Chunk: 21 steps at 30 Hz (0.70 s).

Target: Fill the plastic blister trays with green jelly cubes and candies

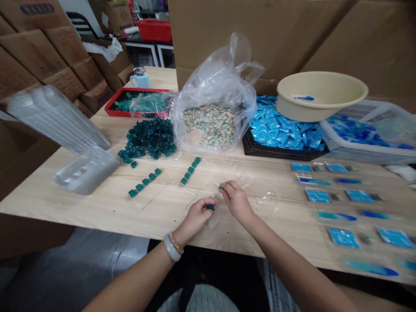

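Two bare hands, both pinched closed: left hand (196, 218) holds a small dark-teal translucent cube (210, 207); right hand (237, 201) holds a second dark-teal cube (221, 188), just up and rightward; long axes too small to tell.

We note bright, even light, apparently from overhead, with glare on the plastic bag (208, 95), faint shadow beneath the right hand (237, 201), and wide-angle bending toward the edges.

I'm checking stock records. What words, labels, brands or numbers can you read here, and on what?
None can be read: the dark print on the carton is blurred, and the printing on the blue sachets and pale sachets is too small.
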Tool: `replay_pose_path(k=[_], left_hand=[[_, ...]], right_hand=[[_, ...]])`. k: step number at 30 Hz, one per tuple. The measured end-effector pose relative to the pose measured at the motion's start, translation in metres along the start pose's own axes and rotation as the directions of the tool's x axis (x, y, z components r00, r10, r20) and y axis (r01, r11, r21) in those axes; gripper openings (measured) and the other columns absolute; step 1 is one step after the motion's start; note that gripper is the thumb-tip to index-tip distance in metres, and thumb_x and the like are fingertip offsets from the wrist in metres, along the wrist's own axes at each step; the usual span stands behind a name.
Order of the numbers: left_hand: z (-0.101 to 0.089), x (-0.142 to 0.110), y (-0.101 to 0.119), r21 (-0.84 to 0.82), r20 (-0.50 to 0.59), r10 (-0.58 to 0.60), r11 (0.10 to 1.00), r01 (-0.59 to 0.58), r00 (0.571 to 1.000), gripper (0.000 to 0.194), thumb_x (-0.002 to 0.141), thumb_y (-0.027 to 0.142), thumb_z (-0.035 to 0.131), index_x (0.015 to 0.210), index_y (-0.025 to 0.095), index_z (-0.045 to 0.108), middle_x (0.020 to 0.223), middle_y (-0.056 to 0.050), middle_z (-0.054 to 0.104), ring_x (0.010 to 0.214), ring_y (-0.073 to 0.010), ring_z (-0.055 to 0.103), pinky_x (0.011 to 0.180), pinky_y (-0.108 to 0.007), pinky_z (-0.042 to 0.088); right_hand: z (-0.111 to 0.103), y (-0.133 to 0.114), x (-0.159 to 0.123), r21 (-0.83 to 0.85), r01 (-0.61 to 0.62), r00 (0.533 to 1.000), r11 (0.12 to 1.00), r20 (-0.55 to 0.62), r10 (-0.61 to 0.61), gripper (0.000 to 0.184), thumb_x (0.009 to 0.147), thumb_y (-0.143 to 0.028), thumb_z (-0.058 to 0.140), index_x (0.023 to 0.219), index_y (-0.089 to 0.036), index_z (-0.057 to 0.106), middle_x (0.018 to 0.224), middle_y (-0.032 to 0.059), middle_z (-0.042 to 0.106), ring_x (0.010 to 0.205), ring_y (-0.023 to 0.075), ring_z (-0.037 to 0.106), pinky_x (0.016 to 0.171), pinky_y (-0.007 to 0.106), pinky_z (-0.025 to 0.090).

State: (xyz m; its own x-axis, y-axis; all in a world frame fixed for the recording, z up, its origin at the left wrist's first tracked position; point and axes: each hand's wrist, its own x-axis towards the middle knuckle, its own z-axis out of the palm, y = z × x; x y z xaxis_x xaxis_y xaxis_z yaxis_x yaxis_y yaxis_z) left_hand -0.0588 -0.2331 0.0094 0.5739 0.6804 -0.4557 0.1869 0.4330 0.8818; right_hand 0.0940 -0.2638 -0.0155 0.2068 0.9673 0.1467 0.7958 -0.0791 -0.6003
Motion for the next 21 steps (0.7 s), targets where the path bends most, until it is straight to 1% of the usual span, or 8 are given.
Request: replay_pose_path(k=[3, 5, 8, 11, 14, 16, 19, 21], left_hand=[[-0.001, -0.003, -0.005, 0.065, 0.016, 0.009, 0.998, -0.01, 1.0, 0.026, 0.066, 0.009, 0.047, 0.088, 0.015, 0.059, 0.087, -0.005, 0.061, 0.082, -0.0149, 0.055, 0.079, -0.03, 0.041], [-0.006, -0.006, -0.002, 0.08, 0.032, 0.016, 0.997, -0.018, 0.999, 0.029, 0.068, 0.008, 0.04, 0.09, 0.015, 0.058, 0.081, -0.004, 0.061, 0.075, -0.0139, 0.055, 0.074, -0.029, 0.044], [-0.026, -0.008, 0.01, 0.317, -0.007, 0.19, 0.932, -0.178, 0.982, 0.032, 0.07, 0.007, 0.035, 0.087, 0.017, 0.059, 0.082, -0.004, 0.057, 0.078, -0.0146, 0.053, 0.076, -0.029, 0.043], [-0.051, -0.001, 0.02, 0.7, -0.025, 0.398, 0.662, -0.268, 0.917, 0.026, 0.074, 0.01, 0.039, 0.087, 0.018, 0.06, 0.09, -0.006, 0.052, 0.09, -0.0175, 0.048, 0.084, -0.032, 0.038], [-0.068, 0.011, 0.02, 0.895, 0.076, 0.4, 0.376, -0.239, 0.913, 0.018, 0.077, 0.017, 0.044, 0.084, 0.018, 0.06, 0.089, -0.006, 0.05, 0.087, -0.0186, 0.046, 0.081, -0.033, 0.039], [-0.072, 0.017, 0.018, 0.933, 0.134, 0.378, 0.265, -0.245, 0.916, 0.017, 0.079, 0.019, 0.043, 0.079, 0.017, 0.06, 0.087, -0.006, 0.05, 0.084, -0.0183, 0.046, 0.077, -0.032, 0.039], [-0.078, 0.02, 0.017, 0.921, 0.179, 0.383, 0.258, -0.291, 0.906, 0.018, 0.081, 0.019, 0.041, 0.077, 0.017, 0.058, 0.085, -0.005, 0.049, 0.082, -0.0167, 0.046, 0.076, -0.03, 0.039], [-0.082, 0.018, 0.021, 0.879, 0.202, 0.406, 0.326, -0.347, 0.891, 0.017, 0.082, 0.019, 0.04, 0.078, 0.018, 0.057, 0.086, -0.004, 0.049, 0.082, -0.0153, 0.046, 0.077, -0.028, 0.039]], right_hand=[[0.005, 0.0, 0.002, -0.04, 0.032, 0.995, 0.999, 0.1, -0.028, 0.022, 0.081, -0.014, 0.039, 0.083, -0.017, 0.06, 0.079, 0.0075, 0.057, 0.076, 0.018, 0.053, 0.068, 0.029, 0.044], [0.005, -0.001, 0.005, -0.072, 0.06, 0.992, 0.996, 0.113, -0.052, 0.023, 0.081, -0.014, 0.038, 0.087, -0.017, 0.06, 0.083, 0.0084, 0.057, 0.079, 0.0186, 0.053, 0.068, 0.029, 0.044], [0.001, -0.005, 0.012, -0.106, 0.128, 0.982, 0.986, 0.156, -0.11, 0.025, 0.082, -0.014, 0.037, 0.091, -0.018, 0.06, 0.089, 0.0094, 0.056, 0.082, 0.0191, 0.052, 0.069, 0.029, 0.044], [-0.001, -0.012, 0.022, -0.117, 0.187, 0.954, 0.975, 0.261, -0.151, 0.024, 0.081, -0.012, 0.038, 0.085, -0.018, 0.061, 0.087, 0.0081, 0.056, 0.079, 0.0179, 0.053, 0.068, 0.027, 0.043], [0.004, -0.018, 0.029, -0.159, 0.193, 0.935, 0.968, 0.328, -0.133, 0.021, 0.08, -0.011, 0.041, 0.077, -0.017, 0.061, 0.083, 0.0078, 0.056, 0.074, 0.0169, 0.052, 0.066, 0.026, 0.041], [0.007, -0.018, 0.03, -0.193, 0.194, 0.925, 0.962, 0.362, -0.114, 0.02, 0.079, -0.01, 0.042, 0.074, -0.016, 0.06, 0.082, 0.0081, 0.055, 0.073, 0.0168, 0.052, 0.065, 0.026, 0.041], [0.008, -0.017, 0.025, -0.178, 0.195, 0.92, 0.964, 0.374, -0.117, 0.018, 0.079, -0.011, 0.042, 0.078, -0.016, 0.06, 0.082, 0.0082, 0.056, 0.077, 0.0182, 0.052, 0.068, 0.028, 0.042], [0.005, -0.02, 0.02, -0.16, 0.145, 0.958, 0.976, 0.271, -0.098, 0.018, 0.079, -0.014, 0.043, 0.086, -0.016, 0.059, 0.087, 0.0099, 0.056, 0.083, 0.0211, 0.051, 0.073, 0.032, 0.041]])
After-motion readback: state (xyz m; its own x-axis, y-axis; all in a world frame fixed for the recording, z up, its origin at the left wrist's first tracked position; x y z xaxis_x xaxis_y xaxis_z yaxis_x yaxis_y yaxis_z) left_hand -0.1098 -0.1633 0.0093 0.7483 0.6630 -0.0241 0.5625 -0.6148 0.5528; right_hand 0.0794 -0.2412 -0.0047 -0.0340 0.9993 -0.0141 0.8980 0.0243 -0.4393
